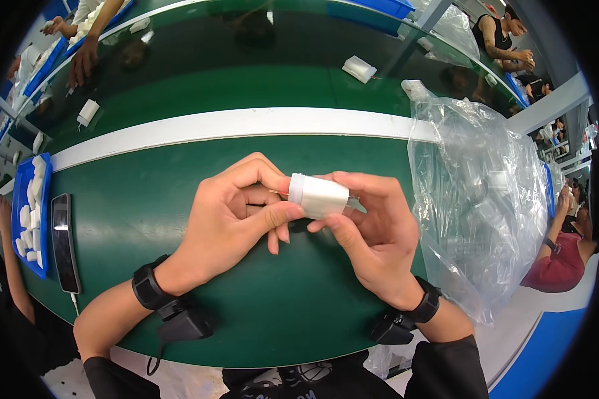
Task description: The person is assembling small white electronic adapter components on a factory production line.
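Trays come first at the far left: a blue tray [21,199] holding small white parts sits at the edge of the green table [146,219], and just beside it, to its right, a dark phone [64,241] lies flat with a cable running from its lower end. Farther back on the left, a small white block [87,112] rests on the moving green belt [199,86] beyond the white strip [233,124], where another person's hand [83,61] touches the belt.

Moving toward the middle, we hold our left hand [229,223] above the table, a black band on its wrist. Its thumb and forefinger pinch the left end of a small white cylinder-like plastic part [318,196], at the lighter cap on that end; the other fingers curl underneath. We cannot tell what the thin reddish bit at the cap is.

Our right hand [373,233] grasps the same white part from the other side, forefinger along the top and thumb beneath, so the part is gripped between both hands, lifted clear of the table surface near its centre. A small clear piece pokes out on the part's right end, under the right fingers.

To the right, a large crumpled clear plastic bag [479,199] lies on the table, close beside our right hand. Behind it, another white block [359,68] sits on the belt, and other people work along the far right edge.
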Tool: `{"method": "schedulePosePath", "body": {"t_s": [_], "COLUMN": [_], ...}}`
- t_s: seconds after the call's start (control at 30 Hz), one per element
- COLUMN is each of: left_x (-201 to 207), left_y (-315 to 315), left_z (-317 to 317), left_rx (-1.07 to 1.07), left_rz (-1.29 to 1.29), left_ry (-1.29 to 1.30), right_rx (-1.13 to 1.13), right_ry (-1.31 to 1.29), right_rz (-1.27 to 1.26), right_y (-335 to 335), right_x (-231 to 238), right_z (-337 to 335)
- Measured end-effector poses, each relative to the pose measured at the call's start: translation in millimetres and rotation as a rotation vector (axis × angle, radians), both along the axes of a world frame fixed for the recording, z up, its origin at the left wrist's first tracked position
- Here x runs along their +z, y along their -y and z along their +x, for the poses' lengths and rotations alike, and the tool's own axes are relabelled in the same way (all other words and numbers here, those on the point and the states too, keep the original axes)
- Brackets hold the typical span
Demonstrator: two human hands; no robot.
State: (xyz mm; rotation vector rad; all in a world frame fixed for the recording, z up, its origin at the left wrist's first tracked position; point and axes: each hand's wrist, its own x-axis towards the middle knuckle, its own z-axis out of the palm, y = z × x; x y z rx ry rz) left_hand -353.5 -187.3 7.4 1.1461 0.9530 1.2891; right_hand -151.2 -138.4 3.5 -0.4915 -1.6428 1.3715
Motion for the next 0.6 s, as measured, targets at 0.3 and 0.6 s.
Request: {"method": "schedulePosePath", "body": {"t_s": [0.3,0.6], "left_x": [-5,10], "left_y": [-1,9], "left_z": [-7,-14], "left_rx": [0.095,-0.001], "left_rz": [0.302,0.032], "left_ry": [-0.138,0.013], "right_rx": [0.013,0.061], "right_ry": [0.097,0.064], "right_rz": [0.148,0.183], "right_y": [-5,-1], "right_x": [6,5], "right_z": [-6,-12]}}
